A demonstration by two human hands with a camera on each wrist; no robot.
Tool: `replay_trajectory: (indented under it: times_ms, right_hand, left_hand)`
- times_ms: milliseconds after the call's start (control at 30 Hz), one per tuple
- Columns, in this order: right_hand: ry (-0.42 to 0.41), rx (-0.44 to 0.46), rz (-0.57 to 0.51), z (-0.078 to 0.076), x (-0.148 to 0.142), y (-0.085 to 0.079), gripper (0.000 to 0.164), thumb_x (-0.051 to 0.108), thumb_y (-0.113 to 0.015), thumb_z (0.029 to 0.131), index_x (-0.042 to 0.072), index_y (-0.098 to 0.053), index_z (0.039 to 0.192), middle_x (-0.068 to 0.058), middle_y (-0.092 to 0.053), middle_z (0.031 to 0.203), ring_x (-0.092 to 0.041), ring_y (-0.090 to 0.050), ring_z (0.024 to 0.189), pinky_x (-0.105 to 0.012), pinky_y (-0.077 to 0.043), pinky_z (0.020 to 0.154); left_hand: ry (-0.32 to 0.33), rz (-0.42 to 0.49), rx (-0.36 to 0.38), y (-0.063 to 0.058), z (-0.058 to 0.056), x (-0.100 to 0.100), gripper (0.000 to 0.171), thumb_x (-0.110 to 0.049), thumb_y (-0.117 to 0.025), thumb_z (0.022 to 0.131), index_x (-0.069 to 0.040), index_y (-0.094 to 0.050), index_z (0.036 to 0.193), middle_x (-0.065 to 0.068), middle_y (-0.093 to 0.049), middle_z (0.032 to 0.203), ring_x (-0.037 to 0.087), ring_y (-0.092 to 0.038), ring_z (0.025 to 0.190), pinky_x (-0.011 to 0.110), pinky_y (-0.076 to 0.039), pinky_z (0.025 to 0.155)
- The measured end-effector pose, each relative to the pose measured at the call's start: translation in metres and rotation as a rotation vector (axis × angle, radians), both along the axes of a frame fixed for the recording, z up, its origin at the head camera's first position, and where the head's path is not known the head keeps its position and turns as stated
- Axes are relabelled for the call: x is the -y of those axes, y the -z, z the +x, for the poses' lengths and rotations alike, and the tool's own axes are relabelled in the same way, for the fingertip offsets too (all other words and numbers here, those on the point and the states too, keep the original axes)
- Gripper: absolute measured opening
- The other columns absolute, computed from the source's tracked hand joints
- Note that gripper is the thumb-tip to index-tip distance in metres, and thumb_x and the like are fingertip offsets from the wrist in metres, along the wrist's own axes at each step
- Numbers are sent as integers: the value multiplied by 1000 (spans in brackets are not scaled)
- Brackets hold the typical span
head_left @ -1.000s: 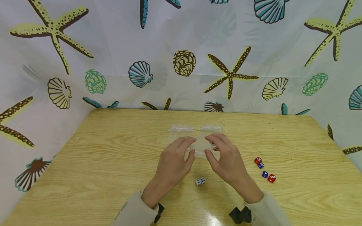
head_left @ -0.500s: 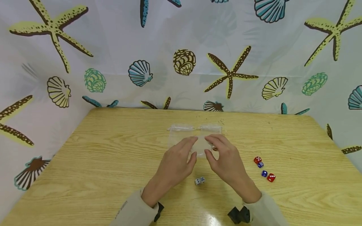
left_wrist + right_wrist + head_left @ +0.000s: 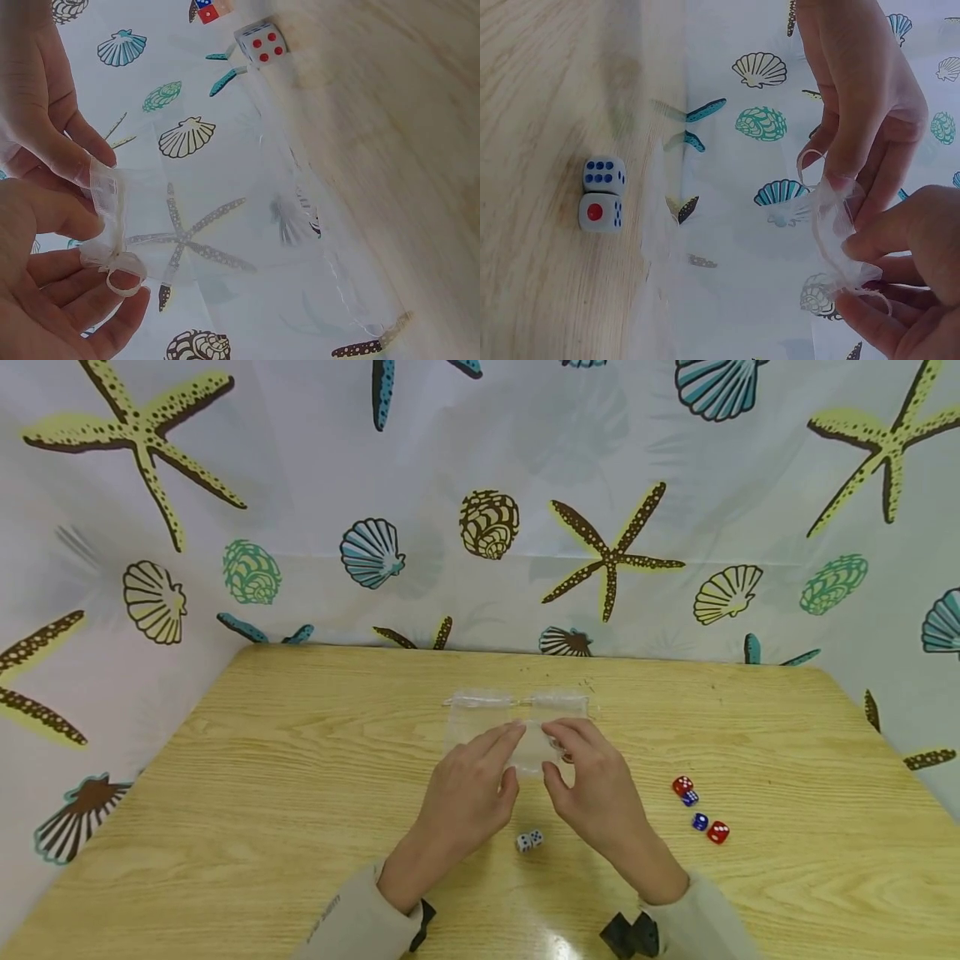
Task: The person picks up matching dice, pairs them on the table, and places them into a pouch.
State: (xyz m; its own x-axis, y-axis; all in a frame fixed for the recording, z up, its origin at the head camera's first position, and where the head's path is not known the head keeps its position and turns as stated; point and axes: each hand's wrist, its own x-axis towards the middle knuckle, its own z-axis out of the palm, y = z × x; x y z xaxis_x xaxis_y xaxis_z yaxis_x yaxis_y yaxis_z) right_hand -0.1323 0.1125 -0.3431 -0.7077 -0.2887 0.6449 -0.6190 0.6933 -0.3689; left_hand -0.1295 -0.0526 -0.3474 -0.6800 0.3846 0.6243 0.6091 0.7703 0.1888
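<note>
A small sheer white drawstring pouch (image 3: 187, 217) hangs between my two hands, its gathered mouth toward the fingertips. My left hand (image 3: 467, 789) pinches one side of the mouth, and a thin cord loop (image 3: 124, 283) dangles by its fingers. On the other side my right hand (image 3: 606, 789) pinches the edge with thumb and fingers. In the right wrist view the pouch (image 3: 832, 232) bunches between both hands. Two white dice (image 3: 529, 841) lie side by side on the table below them; the right wrist view shows blue spots and one red spot.
Two more sheer pouches (image 3: 480, 700) lie flat behind the hands on the wooden table (image 3: 300, 793). To the right are a red die (image 3: 682, 785) touching a blue die (image 3: 690, 797), and another blue die (image 3: 700, 822) near a red die (image 3: 718, 832). A patterned curtain (image 3: 420, 460) surrounds the table.
My left fingertips have shifted slightly right, and the right hand has drifted slightly left. Both keep their pinch on the pouch. The dice stay put.
</note>
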Motion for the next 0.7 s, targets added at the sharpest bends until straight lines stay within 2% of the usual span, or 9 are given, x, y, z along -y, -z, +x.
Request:
replay_trajectory:
  times_ms: [200,333,500,700]
  right_hand:
    - [10,13,44,0,-4,-1,41,3,-78,74,-2,-64,112,-13,-63,110,-24,-66,87,-34,-56,68]
    - [20,15,43,1,-7,-5,39,5,-78,75,1,-65,111,-11,-63,111,-25,-66,94,-36,-56,71]
    - [14,9,11,4,-13,-12,36,2,-77,75,3,-65,109,-10,-64,110,-24,-65,93,-37,-55,74]
    - [-19,43,-1,11,-20,-7,35,0,-77,75,4,-65,108,-9,-65,103,-22,-62,86,-37,-53,70]
  left_hand:
    - [7,-40,12,0,-3,2,46,-3,-73,78,1,-61,122,14,-67,115,25,-67,85,35,-54,68]
    - [13,-71,17,-2,-5,3,47,-4,-73,79,0,-60,124,13,-66,118,25,-66,92,35,-53,70]
    - [3,-83,30,-5,-5,3,48,-5,-72,80,1,-58,126,13,-64,121,25,-65,100,37,-54,75]
    - [-4,-75,48,-4,-3,5,47,-4,-72,80,1,-59,125,13,-65,120,27,-66,95,38,-54,76]
